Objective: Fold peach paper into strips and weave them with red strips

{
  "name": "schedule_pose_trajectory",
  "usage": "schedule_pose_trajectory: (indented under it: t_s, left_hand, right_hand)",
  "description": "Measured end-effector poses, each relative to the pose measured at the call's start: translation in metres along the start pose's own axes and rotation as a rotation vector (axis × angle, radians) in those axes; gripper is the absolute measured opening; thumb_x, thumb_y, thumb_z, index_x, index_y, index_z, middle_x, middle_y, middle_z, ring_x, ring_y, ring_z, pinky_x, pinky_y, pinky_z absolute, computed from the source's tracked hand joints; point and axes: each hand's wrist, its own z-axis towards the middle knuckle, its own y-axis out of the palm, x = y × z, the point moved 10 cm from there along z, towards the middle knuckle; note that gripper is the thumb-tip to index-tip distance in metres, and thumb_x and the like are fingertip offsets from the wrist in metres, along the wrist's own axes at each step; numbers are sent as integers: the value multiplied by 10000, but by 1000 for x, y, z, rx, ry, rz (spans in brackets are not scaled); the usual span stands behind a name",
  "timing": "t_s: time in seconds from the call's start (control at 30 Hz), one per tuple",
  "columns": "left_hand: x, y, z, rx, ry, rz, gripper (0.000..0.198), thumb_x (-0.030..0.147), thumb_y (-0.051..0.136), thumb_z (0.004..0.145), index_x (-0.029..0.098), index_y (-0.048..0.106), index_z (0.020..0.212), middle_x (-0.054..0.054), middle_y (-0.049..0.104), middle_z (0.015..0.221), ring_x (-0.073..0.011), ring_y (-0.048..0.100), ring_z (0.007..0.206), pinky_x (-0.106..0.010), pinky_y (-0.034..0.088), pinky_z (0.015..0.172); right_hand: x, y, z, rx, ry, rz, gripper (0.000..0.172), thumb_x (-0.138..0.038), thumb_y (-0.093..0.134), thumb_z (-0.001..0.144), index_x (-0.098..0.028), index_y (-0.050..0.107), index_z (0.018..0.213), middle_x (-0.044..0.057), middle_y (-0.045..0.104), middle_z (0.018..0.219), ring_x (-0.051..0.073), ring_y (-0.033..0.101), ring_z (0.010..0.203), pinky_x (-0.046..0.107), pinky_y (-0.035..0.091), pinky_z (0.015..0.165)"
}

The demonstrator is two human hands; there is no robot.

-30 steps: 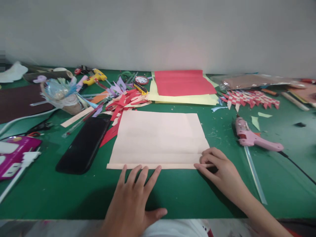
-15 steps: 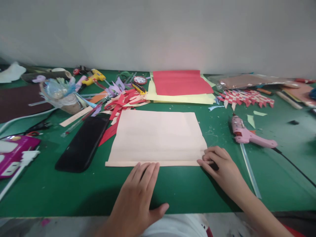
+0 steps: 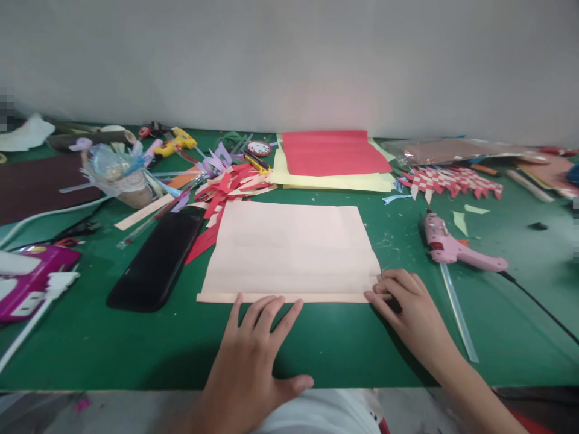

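Note:
A pale cream-pink sheet of paper (image 3: 289, 247) lies flat in front of me, its near edge folded over into a narrow strip. My left hand (image 3: 256, 343) rests with fingers spread, tips touching the middle of that folded strip and thumb out to the right. At the sheet's near right corner, my right hand (image 3: 402, 301) is closed, thumb and curled fingers pinching the end of the fold. The undersides of the right fingers are partly hidden. Just left of the sheet lies a black phone (image 3: 156, 262).
A pink glue gun (image 3: 459, 247) with a clear stick lies at right. Red and yellow paper sheets (image 3: 335, 154) are stacked behind. Cut paper strips (image 3: 226, 187), a yellow glue gun (image 3: 178, 141) and a purple device (image 3: 38, 277) are on the left. Woven red-and-white paper (image 3: 452, 181) lies back right.
The fingers of my left hand have spread wider along the folded edge. My right hand stays at the corner, nearly unmoved. The view has shifted slightly.

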Motion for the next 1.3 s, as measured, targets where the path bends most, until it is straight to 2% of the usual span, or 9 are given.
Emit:
schedule_pose_trajectory:
  t_s: [0.13,0.3,0.43,0.53,0.7,0.83,1.0,1.13,1.3]
  left_hand:
    - [-3,-1,-6,-3,67,-6,788,665,423,754,229,267,1392,-101,469,1278,-287,441,1132,-541,219,1011]
    - [-18,-7,-12,6,76,66,767,637,410,789,205,244,1400,-89,366,1389,-278,351,1238,-461,220,1037]
    - [-27,-5,-20,-56,133,108,745,586,387,835,191,153,1421,-56,294,1436,-238,281,1295,-400,215,1054]
    - [-39,-6,-27,-80,122,135,761,575,397,837,182,119,1427,-56,264,1448,-247,234,1319,-395,216,1057]
    - [-60,-17,-43,-16,50,188,769,556,413,833,180,107,1430,-74,297,1432,-263,260,1311,-388,265,1034]
    - [-68,-22,-51,16,10,228,750,529,399,844,177,94,1431,-84,334,1412,-252,316,1287,-388,277,1022]
    - [-62,-27,-47,65,38,247,752,529,406,837,152,129,1426,-111,357,1397,-268,351,1262,-428,225,1048]
    - [-51,-25,-42,90,66,190,788,524,459,816,98,172,1413,-151,365,1377,-276,371,1228,-362,325,996]
    - [-31,-14,-28,78,31,109,735,594,443,797,170,300,1380,-118,467,1263,-273,429,1130,-360,398,914]
  right_hand:
    - [-1,0,-1,-6,-1,-8,180,-319,488,852,-198,519,722,59,531,866,203,484,796,352,402,731]
    - [-2,0,-1,-4,-8,-11,183,-324,480,856,-198,518,728,60,523,868,208,478,798,356,400,726]
    - [-2,0,-2,0,-15,-13,176,-323,479,857,-201,520,737,60,529,874,207,482,803,363,403,727]
    - [-1,2,-2,-11,-17,-13,175,-333,482,854,-202,525,746,59,534,872,209,490,807,366,405,725]
    - [-1,1,-2,-5,-23,-6,192,-348,475,854,-209,515,727,58,537,867,208,495,790,367,404,721]
    - [-2,0,-1,-3,-25,1,205,-352,472,854,-209,516,715,57,540,857,200,497,770,362,403,715]
    - [-2,0,-1,-6,-17,-22,203,-358,478,847,-208,506,715,54,534,837,203,492,765,358,397,708]
    - [-8,-3,0,13,-27,-88,180,-347,471,847,-212,520,739,57,551,847,208,497,762,352,389,691]
    - [-23,-7,3,61,-42,-227,158,-283,405,869,-214,542,828,68,593,919,220,523,814,388,379,757]
